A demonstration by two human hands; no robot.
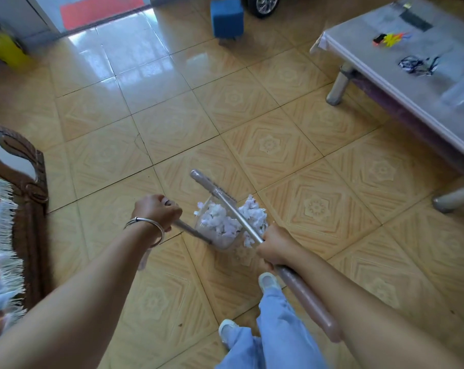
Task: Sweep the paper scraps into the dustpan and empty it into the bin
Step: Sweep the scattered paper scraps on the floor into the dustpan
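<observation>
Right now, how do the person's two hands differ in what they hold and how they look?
The left hand grips the dustpan's handle; the right hand grips the broom's metal pole. The left wrist wears a silver bangle; the right wrist is bare. The left hand sits left of the scrap-filled dustpan, the right at its near right edge. Both are curled tight.

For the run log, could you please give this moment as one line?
left hand: grips clear dustpan handle | right hand: grips metal-handled broom | white paper scraps: in dustpan
</observation>
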